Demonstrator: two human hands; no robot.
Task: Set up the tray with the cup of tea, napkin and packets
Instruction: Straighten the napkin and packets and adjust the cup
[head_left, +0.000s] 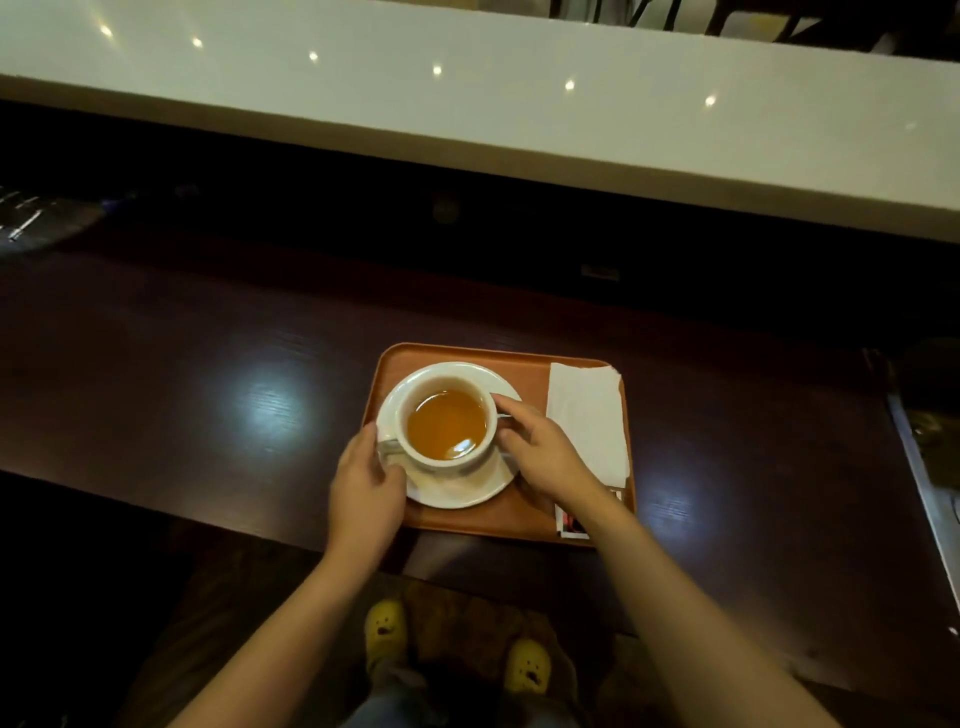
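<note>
White ceramic cup of amber tea (447, 423) on white saucer (457, 491), left half of orange plastic tray (462, 353), dark wooden bench (182, 374): left hand (366, 491) and right hand (540, 452) cupping saucer's edges; settle level, beside white folded napkin (589, 415) and printed packets (571, 522).

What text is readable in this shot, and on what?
None is legible.
Packets at the tray's near right corner: red and dark printing, too blurred and partly hidden by the right hand's wrist.
Napkin, cup, saucer: plain, no markings visible.
</note>
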